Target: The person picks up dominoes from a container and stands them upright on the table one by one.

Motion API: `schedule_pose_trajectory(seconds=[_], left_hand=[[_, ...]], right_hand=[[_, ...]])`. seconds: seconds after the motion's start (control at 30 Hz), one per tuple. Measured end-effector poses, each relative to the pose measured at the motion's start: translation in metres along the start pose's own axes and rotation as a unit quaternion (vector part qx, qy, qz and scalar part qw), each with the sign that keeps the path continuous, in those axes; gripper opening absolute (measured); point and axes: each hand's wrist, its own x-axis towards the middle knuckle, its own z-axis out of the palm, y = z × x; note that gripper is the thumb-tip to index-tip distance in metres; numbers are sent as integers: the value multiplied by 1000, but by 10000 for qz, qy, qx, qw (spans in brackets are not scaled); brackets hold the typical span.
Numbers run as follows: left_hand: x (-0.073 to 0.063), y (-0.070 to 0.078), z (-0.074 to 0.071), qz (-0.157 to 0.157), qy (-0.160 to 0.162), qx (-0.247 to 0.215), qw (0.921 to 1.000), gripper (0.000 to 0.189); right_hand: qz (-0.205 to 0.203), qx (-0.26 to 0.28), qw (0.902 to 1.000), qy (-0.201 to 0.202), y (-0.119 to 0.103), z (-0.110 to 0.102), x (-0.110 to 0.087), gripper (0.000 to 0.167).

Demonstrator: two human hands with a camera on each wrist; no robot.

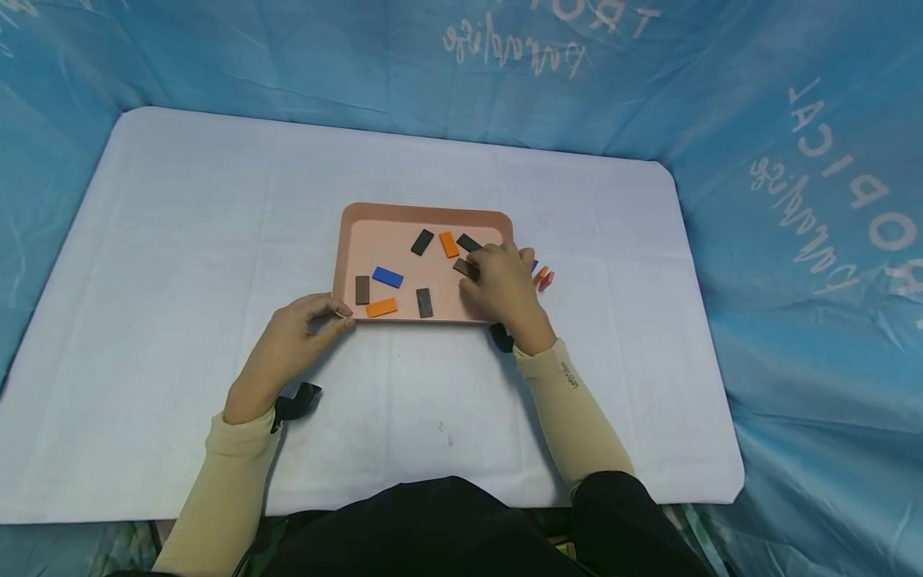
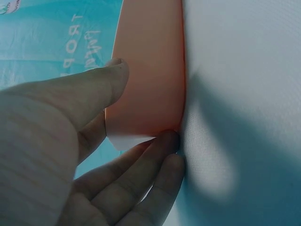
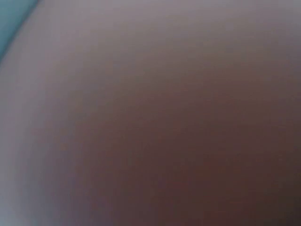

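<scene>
A shallow pink tray (image 1: 425,215) rests on the white-covered table, holding several flat rectangular blocks. My left hand (image 1: 299,332) grips the tray's near left corner, thumb on the front wall and fingers round the side; the left wrist view shows this hand (image 2: 127,183) close up against the tray wall (image 2: 150,70). Over the tray's right part, my right hand (image 1: 505,284) pinches a dark brown block (image 1: 465,268) between thumb and fingers. Its palm hides the tray's near right corner. The right wrist view is too blurred to show the fingers.
Inside the tray lie a blue block (image 1: 388,277), orange blocks (image 1: 381,308) and dark blocks (image 1: 424,302). Small purple, orange and red pieces (image 1: 546,281) show just beyond the right hand. Blue printed cloth (image 1: 360,72) hangs behind the table.
</scene>
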Motion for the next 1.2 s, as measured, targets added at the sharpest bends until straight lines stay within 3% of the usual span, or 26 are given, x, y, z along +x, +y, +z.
schedule_pose_trajectory(seconds=[1.2], left_hand=[[0, -1, -1, 220, 53, -26, 9997, 17]], right_hand=[[-57, -148, 9992, 365, -3, 10, 3, 22]])
